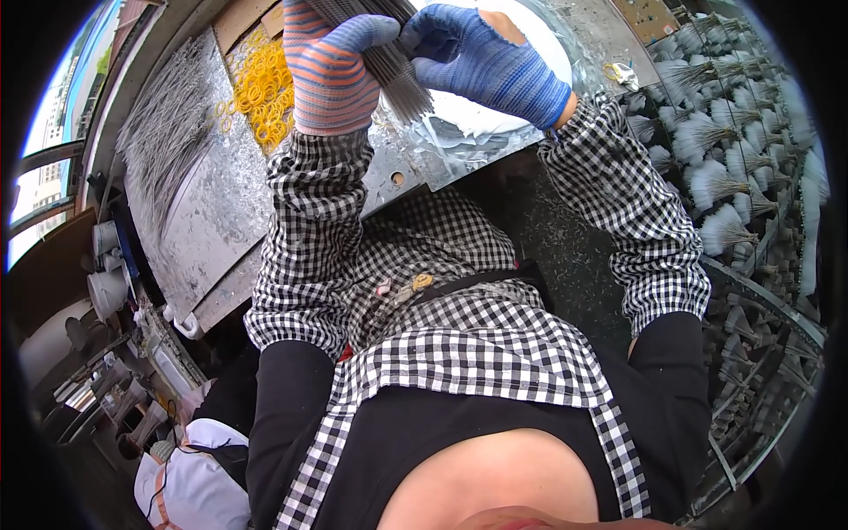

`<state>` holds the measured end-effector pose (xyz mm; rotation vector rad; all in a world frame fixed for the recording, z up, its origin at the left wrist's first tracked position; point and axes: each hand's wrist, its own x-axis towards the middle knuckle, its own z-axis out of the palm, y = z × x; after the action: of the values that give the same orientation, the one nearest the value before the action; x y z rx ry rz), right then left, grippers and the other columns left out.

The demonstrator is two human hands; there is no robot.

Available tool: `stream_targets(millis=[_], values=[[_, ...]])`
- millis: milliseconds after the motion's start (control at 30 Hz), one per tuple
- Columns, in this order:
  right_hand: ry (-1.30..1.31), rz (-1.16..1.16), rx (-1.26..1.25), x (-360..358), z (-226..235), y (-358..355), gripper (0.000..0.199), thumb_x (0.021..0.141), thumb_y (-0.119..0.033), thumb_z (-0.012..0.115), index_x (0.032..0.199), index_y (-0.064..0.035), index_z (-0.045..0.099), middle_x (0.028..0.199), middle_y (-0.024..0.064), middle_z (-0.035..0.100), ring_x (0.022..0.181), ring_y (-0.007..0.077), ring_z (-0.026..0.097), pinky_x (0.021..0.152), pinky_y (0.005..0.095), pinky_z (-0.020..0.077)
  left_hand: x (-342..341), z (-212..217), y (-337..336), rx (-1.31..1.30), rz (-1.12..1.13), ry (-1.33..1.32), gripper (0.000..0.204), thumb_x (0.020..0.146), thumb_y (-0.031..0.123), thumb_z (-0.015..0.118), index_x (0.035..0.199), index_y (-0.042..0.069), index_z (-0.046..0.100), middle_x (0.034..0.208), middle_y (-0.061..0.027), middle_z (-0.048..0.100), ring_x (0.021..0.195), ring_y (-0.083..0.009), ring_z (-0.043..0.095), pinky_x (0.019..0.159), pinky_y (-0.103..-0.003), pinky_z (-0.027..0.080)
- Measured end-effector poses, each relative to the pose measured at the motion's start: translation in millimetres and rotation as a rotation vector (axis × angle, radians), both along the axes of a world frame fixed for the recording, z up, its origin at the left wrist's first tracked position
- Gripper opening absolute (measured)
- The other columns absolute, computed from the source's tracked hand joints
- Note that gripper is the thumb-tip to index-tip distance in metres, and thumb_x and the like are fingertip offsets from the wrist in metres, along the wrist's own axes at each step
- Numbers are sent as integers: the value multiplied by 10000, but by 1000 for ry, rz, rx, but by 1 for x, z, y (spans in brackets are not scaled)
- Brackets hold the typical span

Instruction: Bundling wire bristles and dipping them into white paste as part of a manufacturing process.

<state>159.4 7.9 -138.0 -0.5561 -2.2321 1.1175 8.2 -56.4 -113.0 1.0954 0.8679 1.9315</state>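
Observation:
My left hand (pixel 329 66), in a striped pink and blue glove, grips a bundle of thin grey metal rods (pixel 396 75) near the top middle. My right hand (pixel 481 57), in a blue glove, pinches the same bundle from the right side. The rods slant down toward me over the metal worktable (pixel 230 212). Behind my right hand sits a white round dish (pixel 495 119). Both forearms wear black-and-white checked sleeves.
A heap of yellow rubber bands (pixel 265 88) lies left of my hands. Loose grey rods (pixel 163 132) are spread on the table's far left. Many tied bundles with white tufted ends (pixel 733 168) fill racks at right. Cups and clutter (pixel 110 283) stand at lower left.

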Motion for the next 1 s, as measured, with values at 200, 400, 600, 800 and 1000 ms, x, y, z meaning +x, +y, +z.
stream_targets(millis=[200,400,600,800,1000], values=[[108,-20,192,11,5,7,177,785,-111,719,948,-75,659,726,57,629,664,198,627,618,330,515,-6,15,12,-116,-192,271,701,787,-13,689,1439,72,446,1135,-40,618,923,-125,610,816,-289,549],[46,-59,300,14,-7,21,98,791,-113,696,852,-62,640,712,62,612,649,214,602,620,344,502,-10,4,40,147,-197,691,639,846,-113,574,1435,89,430,1070,-43,595,994,-140,584,846,-291,531],[-181,-21,126,14,-63,46,168,811,-160,735,909,-53,651,748,105,644,721,290,651,699,417,526,-2,7,48,290,-209,1101,581,787,-139,542,1334,59,538,1036,-118,617,942,-221,611,812,-305,521],[62,-35,564,6,-70,40,224,806,-181,725,1001,-102,649,943,113,660,861,309,645,763,427,530,-8,0,44,283,-116,1181,519,795,-81,587,1284,95,578,1078,-150,669,1010,-311,655,864,-360,531],[-150,-23,662,2,-80,49,268,811,-275,703,1040,-140,669,1042,99,663,998,294,634,860,426,509,-11,-9,39,306,-93,1239,447,813,26,685,1247,105,611,1073,-143,683,1006,-317,668,892,-391,528]])
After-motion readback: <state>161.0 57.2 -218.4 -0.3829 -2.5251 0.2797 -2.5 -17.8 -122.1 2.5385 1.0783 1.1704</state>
